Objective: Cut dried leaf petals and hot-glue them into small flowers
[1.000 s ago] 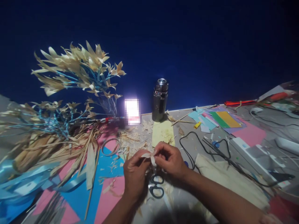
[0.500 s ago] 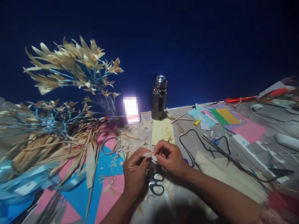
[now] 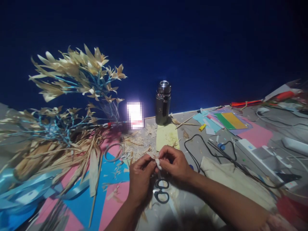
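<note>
My left hand and my right hand meet above the middle of the table, fingertips nearly touching. Between them is a small pale husk-like petal piece, pinched from both sides. Its exact shape is partly hidden by the fingers. Just below the hands lies a pair of scissors, dark handles toward me, blades mostly covered. Dry husk scraps are scattered beyond my left hand, and a yellow paper lies beyond my fingertips.
Husk flowers on blue stems rise at the left, above dried husks and blue ribbon. A dark thermos stands at the back. A tape ring lies left; black cable, cloth and a power strip lie right.
The fingers have shifted slightly, and the pale petal piece has turned a little between them. Both hands remain together in nearly the same place. The view has tilted slightly.
</note>
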Motion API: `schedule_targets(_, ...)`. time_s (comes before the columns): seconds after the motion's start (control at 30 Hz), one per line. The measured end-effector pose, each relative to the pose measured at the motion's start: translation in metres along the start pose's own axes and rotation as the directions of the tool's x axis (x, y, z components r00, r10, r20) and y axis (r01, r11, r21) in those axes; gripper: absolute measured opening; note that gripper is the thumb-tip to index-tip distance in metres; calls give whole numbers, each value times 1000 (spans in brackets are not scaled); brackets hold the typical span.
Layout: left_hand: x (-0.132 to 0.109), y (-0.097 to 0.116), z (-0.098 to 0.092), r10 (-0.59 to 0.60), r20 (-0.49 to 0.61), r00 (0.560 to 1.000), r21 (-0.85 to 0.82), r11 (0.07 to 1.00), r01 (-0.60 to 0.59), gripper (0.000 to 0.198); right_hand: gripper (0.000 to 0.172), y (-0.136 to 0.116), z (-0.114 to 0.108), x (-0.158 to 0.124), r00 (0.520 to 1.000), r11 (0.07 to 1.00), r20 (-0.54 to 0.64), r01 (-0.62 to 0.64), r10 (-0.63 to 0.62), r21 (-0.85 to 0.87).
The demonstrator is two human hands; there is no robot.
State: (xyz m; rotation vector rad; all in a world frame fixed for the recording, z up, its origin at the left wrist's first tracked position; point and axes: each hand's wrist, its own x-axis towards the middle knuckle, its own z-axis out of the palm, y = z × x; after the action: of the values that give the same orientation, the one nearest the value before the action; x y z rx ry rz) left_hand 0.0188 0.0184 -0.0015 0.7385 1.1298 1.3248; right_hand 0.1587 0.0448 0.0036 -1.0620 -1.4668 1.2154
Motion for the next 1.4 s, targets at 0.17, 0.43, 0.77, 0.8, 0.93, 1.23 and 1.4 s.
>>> schedule_targets(0.17,0,-4,-2,40,16,999,55,998,-41,20,7,-1,-2,-1,1000,1000,10,-5,5,0)
schedule_targets(0.43,0,-16,-9,199,-4,980,156,968,-196,15,16,-9,-13,-4,994,995,36,99,-99,22)
schedule_targets(0.77,3,-4,-8,363,10,932,269,896,-352,5,22,-11,-9,-1,997,995,-35,71,-74,-65)
schedule_targets(0.8,4,-4,-9,384,18,923,275,886,-374,6,22,-11,-8,-2,997,997,-45,57,-59,-42)
schedule_targets(0.93,6,-7,-10,392,24,920,275,882,-383,6,25,-9,-6,-3,999,999,-42,16,-14,38)
schedule_targets(1.23,6,-9,-4,-65,-23,998,-19,998,64,21,38,-4,-12,3,998,990,-55,-27,35,139)
schedule_targets(1.4,8,-7,-5,-107,28,994,-100,989,110,33,31,1,-10,9,998,996,-6,-70,70,48)
